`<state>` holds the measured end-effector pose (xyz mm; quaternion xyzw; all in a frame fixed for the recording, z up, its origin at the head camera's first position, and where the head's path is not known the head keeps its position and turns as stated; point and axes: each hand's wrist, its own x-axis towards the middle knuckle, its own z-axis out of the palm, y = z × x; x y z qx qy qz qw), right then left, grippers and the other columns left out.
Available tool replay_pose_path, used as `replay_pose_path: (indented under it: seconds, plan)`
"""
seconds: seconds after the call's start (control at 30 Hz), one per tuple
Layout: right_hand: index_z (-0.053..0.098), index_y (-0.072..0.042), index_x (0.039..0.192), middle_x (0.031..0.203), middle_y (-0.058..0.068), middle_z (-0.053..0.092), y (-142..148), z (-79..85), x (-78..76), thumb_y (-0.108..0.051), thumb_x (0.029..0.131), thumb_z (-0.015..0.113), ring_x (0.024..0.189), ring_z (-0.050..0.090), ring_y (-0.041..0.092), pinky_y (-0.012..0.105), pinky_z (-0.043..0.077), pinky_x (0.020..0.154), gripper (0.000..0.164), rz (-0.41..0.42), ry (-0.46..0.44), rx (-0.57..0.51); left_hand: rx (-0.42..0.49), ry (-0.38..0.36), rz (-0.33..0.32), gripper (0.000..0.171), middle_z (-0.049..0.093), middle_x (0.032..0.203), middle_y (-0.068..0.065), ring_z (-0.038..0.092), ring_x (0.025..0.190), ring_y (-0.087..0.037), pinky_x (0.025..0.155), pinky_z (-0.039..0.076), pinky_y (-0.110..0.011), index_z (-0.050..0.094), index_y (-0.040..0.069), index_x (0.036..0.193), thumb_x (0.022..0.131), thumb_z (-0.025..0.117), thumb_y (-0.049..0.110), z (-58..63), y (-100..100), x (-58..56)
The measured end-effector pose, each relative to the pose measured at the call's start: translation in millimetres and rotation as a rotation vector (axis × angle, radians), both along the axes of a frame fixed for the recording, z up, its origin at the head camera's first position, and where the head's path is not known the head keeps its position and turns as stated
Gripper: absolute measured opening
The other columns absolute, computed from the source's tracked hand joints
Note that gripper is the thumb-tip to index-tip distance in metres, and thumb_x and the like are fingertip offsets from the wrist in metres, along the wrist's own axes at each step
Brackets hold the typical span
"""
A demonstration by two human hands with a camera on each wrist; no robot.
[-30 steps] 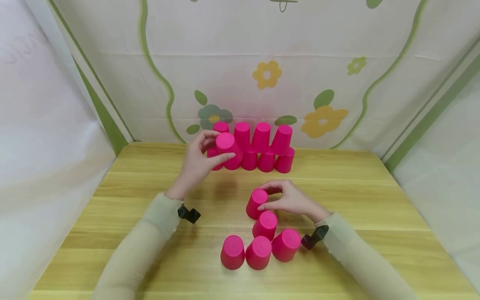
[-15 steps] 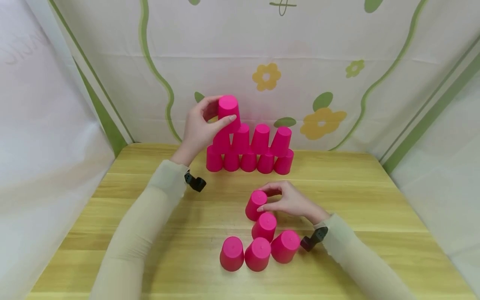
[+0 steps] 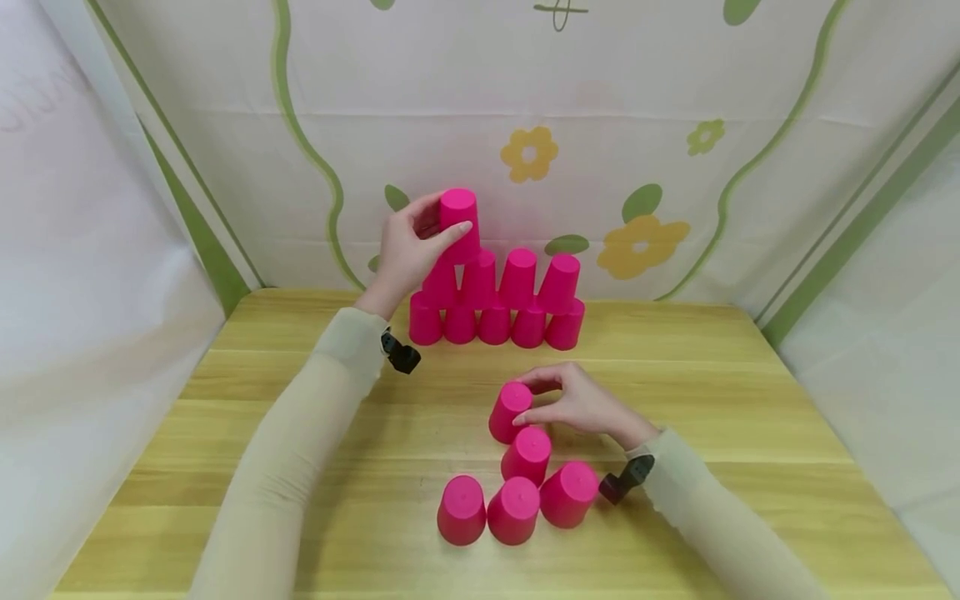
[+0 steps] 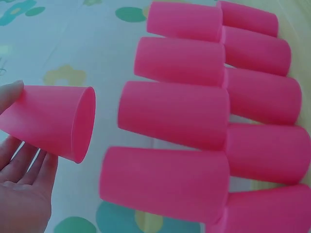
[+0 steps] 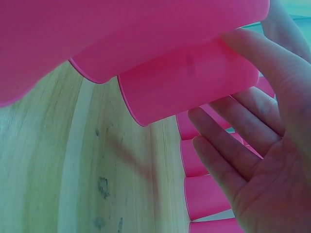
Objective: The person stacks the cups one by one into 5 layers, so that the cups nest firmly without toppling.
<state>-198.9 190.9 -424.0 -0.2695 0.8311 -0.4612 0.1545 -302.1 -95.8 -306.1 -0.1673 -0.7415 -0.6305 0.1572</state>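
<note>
My left hand [image 3: 408,250] holds an upside-down pink plastic cup [image 3: 459,202], thumb in front and fingers behind. That cup is over the left part of a two-row stack of pink cups [image 3: 517,279]. The left wrist view shows a gap between the held cup's rim [image 4: 83,126] and the tops of the upper-row cups [image 4: 175,111]. Lower down, my right hand [image 3: 581,404] grips another upside-down pink cup [image 3: 508,412] standing on the table, its thumb and fingers on either side, with a neighbouring cup [image 3: 527,457] right in front of it.
Three more upside-down pink cups stand in a row near the front: a left one [image 3: 461,512], a middle one [image 3: 513,512] and a right one [image 3: 568,497]. The wooden table [image 3: 675,367] ends at a patterned fabric backdrop [image 3: 420,133], just behind the stack.
My left hand has lifted its cup from in front of the stack to above the upper row, then shifted slightly right. My right hand stays at its cup.
</note>
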Motion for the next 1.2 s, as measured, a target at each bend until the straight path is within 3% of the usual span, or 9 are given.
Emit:
replay_pose_path:
  seconds: [0.23,0.73,1.03,1.2]
  plan:
    - [0.075,-0.023,0.121,0.110,-0.008,0.073,0.3,-0.4,0.8,-0.031,0.081,0.089,0.105,0.066,0.017,0.046,0.054,0.094,0.043,-0.002,0.006,0.005,-0.010,-0.013,0.000,0.058,0.066,0.129,-0.002,0.062,0.116,-0.016,0.097,0.051,-0.028,0.060,0.013,0.142,0.090,0.081,0.027,-9.4,-1.5,-6.4]
    - [0.075,-0.024,0.121,0.110,-0.009,0.073,0.8,-1.4,0.3,-0.032,0.081,0.089,0.104,0.066,0.016,0.045,0.054,0.093,0.043,-0.006,0.015,0.008,-0.002,-0.080,0.004,0.060,0.063,0.132,-0.001,0.060,0.120,-0.016,0.099,0.050,-0.027,0.057,0.014,0.144,0.091,0.080,0.028,-16.3,-0.7,-17.4]
    - [0.075,-0.023,0.121,0.110,-0.009,0.073,1.5,-1.6,0.1,-0.032,0.081,0.089,0.104,0.066,0.015,0.047,0.054,0.093,0.043,-0.007,0.027,0.009,0.008,-0.111,-0.022,0.064,0.060,0.138,-0.004,0.057,0.125,-0.019,0.102,0.048,-0.029,0.053,0.014,0.148,0.091,0.079,0.025,-15.2,-0.3,-18.7]
    - [0.075,-0.023,0.121,0.110,-0.009,0.073,0.6,-2.7,-0.4,-0.032,0.081,0.089,0.104,0.067,0.015,0.047,0.055,0.093,0.044,-0.001,0.029,0.006,0.043,-0.067,-0.014,0.068,0.055,0.145,-0.005,0.052,0.132,-0.022,0.110,0.042,-0.037,0.049,0.010,0.150,0.090,0.080,0.023,-13.8,-5.4,-14.5]
